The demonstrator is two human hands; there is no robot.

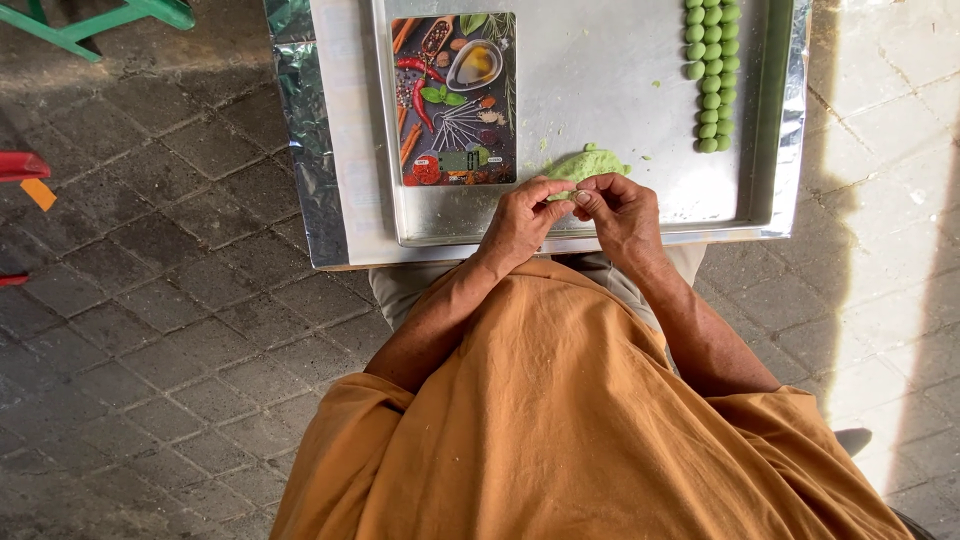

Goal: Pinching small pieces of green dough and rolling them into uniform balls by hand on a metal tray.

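My left hand (520, 215) and right hand (622, 208) meet at frame centre, fingertips pinching what looks like a small green dough piece (566, 197), just below the dough mound (586, 162) on the metal tray (610, 80); dough balls (711, 75) line the upper right, a kitchen scale (455, 100) sits left

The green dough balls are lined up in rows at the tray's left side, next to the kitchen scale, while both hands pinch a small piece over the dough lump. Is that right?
Not quite. The head view shows the green dough balls at the right side of the tray; the kitchen scale sits on the left. Both the left hand and right hand do pinch a small piece by the dough lump.
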